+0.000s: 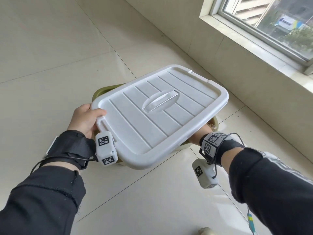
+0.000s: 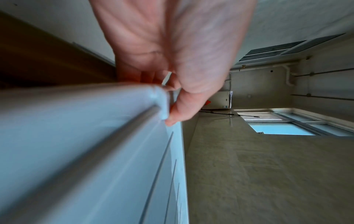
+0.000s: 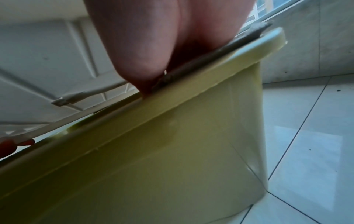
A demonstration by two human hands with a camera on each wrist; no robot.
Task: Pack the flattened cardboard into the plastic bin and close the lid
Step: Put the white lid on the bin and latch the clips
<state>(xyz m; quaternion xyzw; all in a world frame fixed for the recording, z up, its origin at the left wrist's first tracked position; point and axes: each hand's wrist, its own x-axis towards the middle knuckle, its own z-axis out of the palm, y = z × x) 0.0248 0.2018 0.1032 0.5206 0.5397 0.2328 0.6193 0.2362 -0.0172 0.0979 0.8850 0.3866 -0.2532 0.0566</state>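
Observation:
A white ribbed lid (image 1: 152,116) with a clear centre handle hangs tilted over the olive-green plastic bin (image 1: 105,89), which stands on the floor. My left hand (image 1: 88,119) grips the lid's near-left corner, thumb on top and fingers underneath; the left wrist view shows that hand (image 2: 172,60) pinching the lid's rim (image 2: 76,136). My right hand (image 3: 143,45) reaches under the lid (image 3: 47,53) and meets a brown cardboard edge (image 3: 210,56) lying along the bin's rim (image 3: 172,118). Its fingers are hidden. A scrap of the cardboard (image 1: 212,126) peeks out by the bin's right rim.
Pale glossy floor tiles (image 1: 67,48) surround the bin. A tiled wall and window sill (image 1: 254,53) run along the right, close behind the bin. A small white object (image 1: 205,231) lies at the bottom edge near my right arm.

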